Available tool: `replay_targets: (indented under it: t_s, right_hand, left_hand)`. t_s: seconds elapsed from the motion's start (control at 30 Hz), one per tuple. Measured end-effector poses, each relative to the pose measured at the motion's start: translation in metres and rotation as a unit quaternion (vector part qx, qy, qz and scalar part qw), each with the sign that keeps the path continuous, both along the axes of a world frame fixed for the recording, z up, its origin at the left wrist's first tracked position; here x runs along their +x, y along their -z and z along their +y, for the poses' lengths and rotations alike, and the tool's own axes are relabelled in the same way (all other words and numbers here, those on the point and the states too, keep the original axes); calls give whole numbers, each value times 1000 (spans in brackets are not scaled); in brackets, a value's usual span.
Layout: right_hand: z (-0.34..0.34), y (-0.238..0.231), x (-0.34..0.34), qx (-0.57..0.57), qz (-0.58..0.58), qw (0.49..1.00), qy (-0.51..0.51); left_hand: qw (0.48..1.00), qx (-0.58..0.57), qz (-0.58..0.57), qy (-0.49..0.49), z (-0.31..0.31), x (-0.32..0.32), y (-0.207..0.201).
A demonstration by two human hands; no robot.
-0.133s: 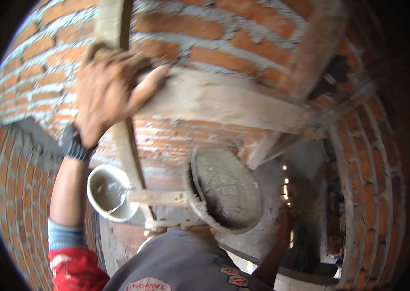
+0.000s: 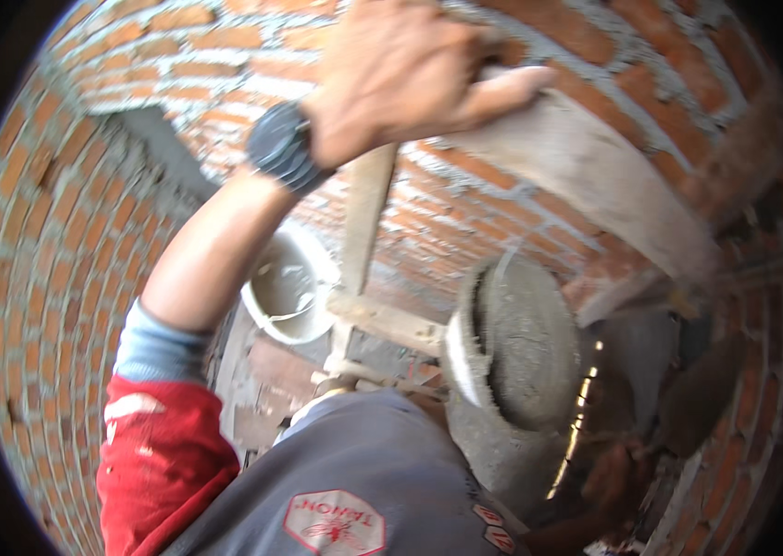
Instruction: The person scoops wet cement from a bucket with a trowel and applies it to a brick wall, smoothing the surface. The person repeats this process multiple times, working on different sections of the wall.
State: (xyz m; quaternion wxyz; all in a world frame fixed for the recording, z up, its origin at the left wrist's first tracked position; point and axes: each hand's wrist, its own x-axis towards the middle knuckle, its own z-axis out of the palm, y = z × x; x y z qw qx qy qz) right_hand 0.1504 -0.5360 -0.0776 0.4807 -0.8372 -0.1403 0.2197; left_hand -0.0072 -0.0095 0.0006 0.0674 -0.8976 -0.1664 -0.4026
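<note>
My left hand [image 2: 410, 79], with a dark watch on its wrist, grips the end of a thick wooden beam [image 2: 586, 167] where it meets an upright post [image 2: 369, 213]. My right hand [image 2: 618, 477] is low at the right, in shadow and blurred. Its fingers close round the handle of what looks like a trowel, whose broad dull blade [image 2: 704, 398] points up and away. A round basin of wet grey mortar [image 2: 530, 343] sits between my two arms, just beyond my body.
A white bucket [image 2: 271, 320] with greyish contents and a thin handle stands left of the post. A wooden crosspiece [image 2: 387, 322] runs from the post toward the basin. Brick walls [image 2: 67, 306] rise on the left, ahead and at the right. Slanting timber [image 2: 743, 157] stands at the far right.
The view has swung, so the beam, bucket and basin sit farther right in the picture. My left hand stays on the beam. My right hand and the trowel blade show farther right.
</note>
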Motion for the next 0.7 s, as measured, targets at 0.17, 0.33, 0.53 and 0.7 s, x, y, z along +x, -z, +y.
replay_targets:
  t_s: [0.17,0.33,0.53,0.7]
  right_hand:
    - [132,-61,-102,-188,-193,849,-454]
    - [243,27,-145,-326,-135,695,-627]
    - [305,190,-180,-258,-115,729,-624]
    - [361,308,-243,-240,-113,788,-556]
  left_hand:
    - [996,13,-80,30,1,-4,1]
    - [970,26,-197,138,10,-4,13]
    - [972,73,-203,93,17,5,18]
    - [973,75,-196,95,18,14,15]
